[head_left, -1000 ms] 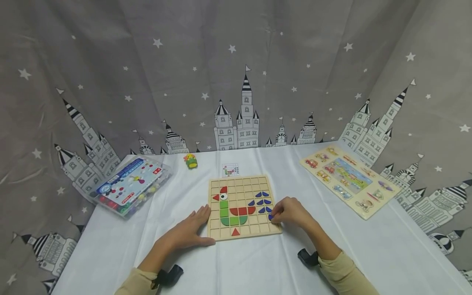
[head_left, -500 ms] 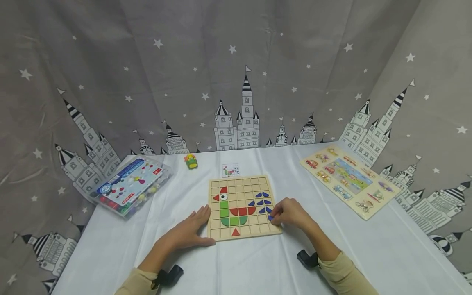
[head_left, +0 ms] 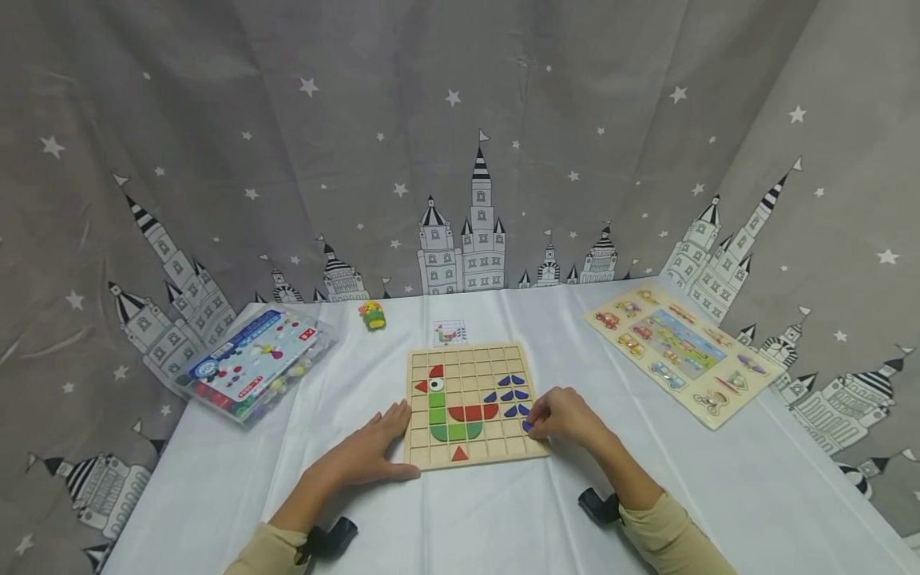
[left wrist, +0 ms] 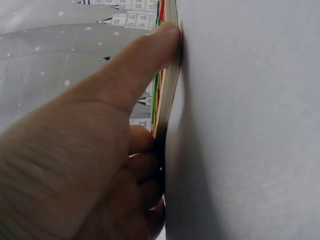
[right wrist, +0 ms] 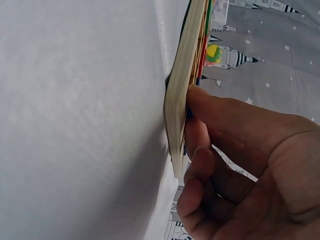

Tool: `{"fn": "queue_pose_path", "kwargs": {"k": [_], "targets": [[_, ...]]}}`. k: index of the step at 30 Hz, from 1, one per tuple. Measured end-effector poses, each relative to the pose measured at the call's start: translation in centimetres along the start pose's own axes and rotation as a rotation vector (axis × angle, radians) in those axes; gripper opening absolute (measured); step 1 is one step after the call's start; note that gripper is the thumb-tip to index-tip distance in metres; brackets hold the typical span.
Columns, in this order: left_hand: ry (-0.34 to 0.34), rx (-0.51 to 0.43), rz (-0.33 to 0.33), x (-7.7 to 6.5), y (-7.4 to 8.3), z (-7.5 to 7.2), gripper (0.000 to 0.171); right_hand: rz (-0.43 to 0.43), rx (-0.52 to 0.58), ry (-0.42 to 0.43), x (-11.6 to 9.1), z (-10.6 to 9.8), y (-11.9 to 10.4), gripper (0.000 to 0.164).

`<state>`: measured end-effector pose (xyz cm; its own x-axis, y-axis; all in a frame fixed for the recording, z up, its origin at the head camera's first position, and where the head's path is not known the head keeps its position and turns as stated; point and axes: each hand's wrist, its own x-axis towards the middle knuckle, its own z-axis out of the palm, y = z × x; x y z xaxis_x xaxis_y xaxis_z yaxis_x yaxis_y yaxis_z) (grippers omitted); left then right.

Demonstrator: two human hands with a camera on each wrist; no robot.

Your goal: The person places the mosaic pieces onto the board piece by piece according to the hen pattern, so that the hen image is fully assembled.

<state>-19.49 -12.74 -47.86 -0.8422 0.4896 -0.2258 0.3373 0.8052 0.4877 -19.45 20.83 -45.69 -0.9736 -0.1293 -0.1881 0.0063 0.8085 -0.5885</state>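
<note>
A wooden grid board (head_left: 497,449) lies flat on the white cloth, bearing flat coloured pieces laid out like a bird. My left hand (head_left: 362,449) rests against its left edge, fingers extended and thumb at the near corner; in the left wrist view the thumb (left wrist: 145,50) touches the board's side. At the right edge my right hand (head_left: 569,415) pinches a blue curved piece (head_left: 528,426) between thumb and forefinger, low over a square. Several more blue pieces (head_left: 511,394) form the tail. A red triangle (head_left: 459,454) sits in the bottom row, below the green pieces (head_left: 456,431).
Behind the board lies a small picture card (head_left: 450,332) with a similar bird. A yellow-green toy figure (head_left: 372,315) stands at the back. A clear plastic case (head_left: 259,363) is on the left, a wooden picture puzzle (head_left: 683,351) on the right. A grey castle-print curtain (head_left: 561,120) hangs behind.
Almost nothing differs. Both hands keep their places at the board, the right with the blue piece at the same square; the head view has shifted very slightly.
</note>
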Motion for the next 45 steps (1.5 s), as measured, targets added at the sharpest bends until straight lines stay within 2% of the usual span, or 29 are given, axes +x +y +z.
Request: {"fn": "queue_pose_path", "kwargs": {"k": [16,29,38,45], "targets": [[-0.003,0.013,0.017,0.4,0.1,0.0,0.112,-0.012,0.008,0.000,0.0,-0.3,0.5,0.011],[-0.007,-0.002,-0.024,-0.1,-0.3,0.1,0.111,-0.025,0.017,-0.034,0.3,-1.7,0.9,0.014],[0.007,0.013,-0.039,0.0,-0.6,0.0,0.112,-0.037,-0.008,0.061,1.2,-2.6,2.5,0.012],[0.001,0.007,-0.014,0.6,-0.4,0.2,0.112,-0.021,-0.002,0.188,1.1,-3.0,3.6,0.017]]}}
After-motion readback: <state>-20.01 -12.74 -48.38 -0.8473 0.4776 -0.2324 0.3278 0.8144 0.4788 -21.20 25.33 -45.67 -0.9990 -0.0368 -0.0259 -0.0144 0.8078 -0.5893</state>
